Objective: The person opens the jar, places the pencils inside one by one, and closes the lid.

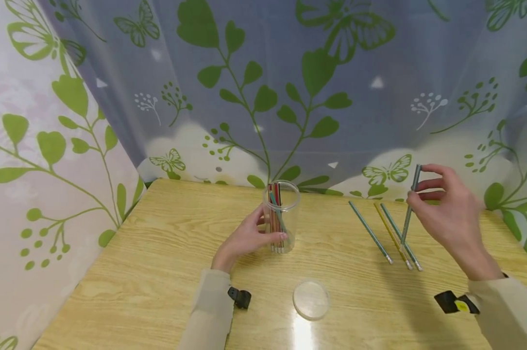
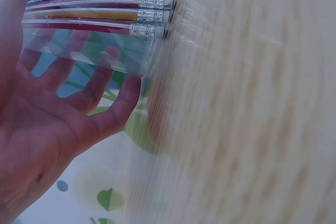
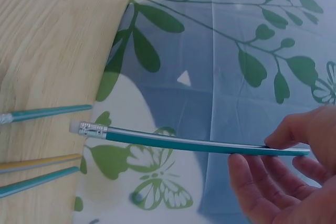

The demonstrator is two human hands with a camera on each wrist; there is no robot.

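My left hand (image 1: 247, 236) grips a clear plastic jar (image 1: 291, 223) standing on the table, its fingers and thumb round the side. Inside the jar several pencils (image 2: 100, 14) in red, yellow, black and teal stand with their erasers down. A teal pencil (image 3: 173, 142) is pinched near its upper end between the thumb and fingers of my right hand (image 1: 451, 209); its eraser end points down, above the table. Below and left of that hand lie a teal pencil (image 1: 368, 228), a yellow pencil (image 1: 392, 233) and another teal pencil (image 1: 399, 233), erasers toward me.
A round clear lid (image 1: 311, 300) lies on the wooden table (image 1: 158, 243) in front of the jar. Behind the table's back edge hangs a curtain (image 1: 263, 121) printed with leaves and butterflies, with another patterned sheet (image 1: 49, 170) at the left.
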